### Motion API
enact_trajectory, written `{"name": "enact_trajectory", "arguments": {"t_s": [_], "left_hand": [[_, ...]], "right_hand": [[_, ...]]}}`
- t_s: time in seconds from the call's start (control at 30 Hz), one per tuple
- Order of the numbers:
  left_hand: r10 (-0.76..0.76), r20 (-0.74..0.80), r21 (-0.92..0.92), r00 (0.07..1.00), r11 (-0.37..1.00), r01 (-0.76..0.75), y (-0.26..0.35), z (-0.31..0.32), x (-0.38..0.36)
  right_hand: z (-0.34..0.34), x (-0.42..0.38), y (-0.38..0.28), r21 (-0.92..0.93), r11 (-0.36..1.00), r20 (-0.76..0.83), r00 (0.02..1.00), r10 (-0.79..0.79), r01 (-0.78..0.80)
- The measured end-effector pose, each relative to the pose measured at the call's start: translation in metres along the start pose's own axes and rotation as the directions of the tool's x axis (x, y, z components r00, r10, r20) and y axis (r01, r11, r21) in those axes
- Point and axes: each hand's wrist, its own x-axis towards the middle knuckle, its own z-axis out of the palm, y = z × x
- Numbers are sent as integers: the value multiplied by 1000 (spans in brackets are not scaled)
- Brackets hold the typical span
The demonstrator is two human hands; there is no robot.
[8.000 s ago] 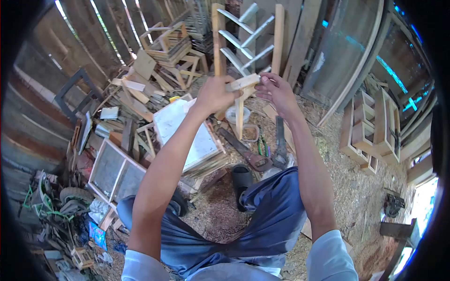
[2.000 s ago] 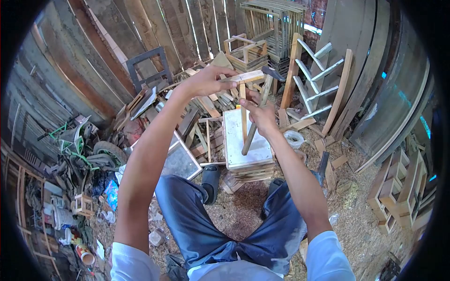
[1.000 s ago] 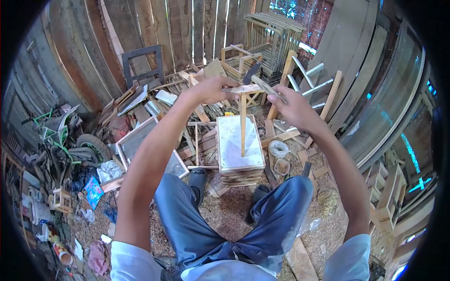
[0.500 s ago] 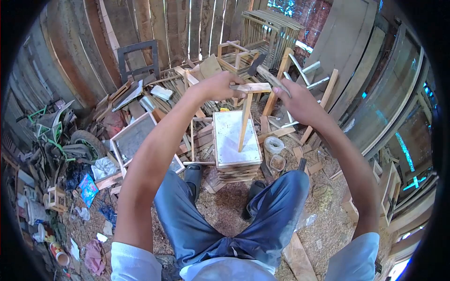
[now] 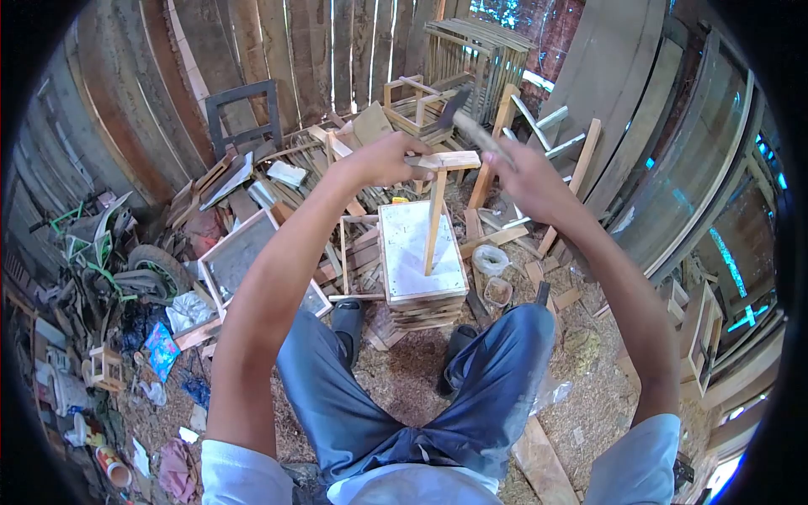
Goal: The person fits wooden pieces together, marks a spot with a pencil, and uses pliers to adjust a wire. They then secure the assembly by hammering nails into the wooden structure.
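Observation:
My left hand [image 5: 394, 160] grips the left end of a short wooden crosspiece [image 5: 450, 160], its fingers wrapped round it. Beneath the crosspiece a thin upright wooden bar [image 5: 435, 223] stands on the pale top of a low stacked wooden block [image 5: 423, 278]. In my right hand [image 5: 530, 177], closed round the handle, is a hammer [image 5: 480, 132]. The dark hammer head is raised above and behind the crosspiece, apart from it and slightly blurred.
Scrap wood [image 5: 358, 252] lies behind and beside the block. A clear plastic container [image 5: 498, 292] and a plastic bag [image 5: 491, 260] stand to its right. Wooden frames [image 5: 252, 252] and a motorbike wheel [image 5: 160, 268] are at left. Planks lean at right.
The hammer and my right hand have shifted slightly and look more blurred. My left hand still holds the crosspiece. The whole view has moved a little.

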Motion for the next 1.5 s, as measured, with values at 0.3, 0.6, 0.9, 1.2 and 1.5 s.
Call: {"name": "enact_trajectory", "arguments": {"t_s": [0.3,0.6,0.9,1.2,1.5], "left_hand": [[-8,-42,-24,999,1000,7,0,-2,-5],[-12,-11,-67,1000,998,11,7,-5,-9],[-24,-4,-75,1000,997,24,5,-5,-10],[-3,-57,-97,998,995,-2,-1,1,-10],[-39,-49,-59,998,998,36,-5,1,-8]], "right_hand": [[-3,-8,-2,-44,993,71,991,113,-110],[-5,-5,0,-12,997,42,996,81,-80],[9,-11,29,-70,997,56,998,-19,23],[4,-12,23,8,1000,-40,999,-16,17],[-4,-18,14,-61,992,183,975,123,-113]]}}
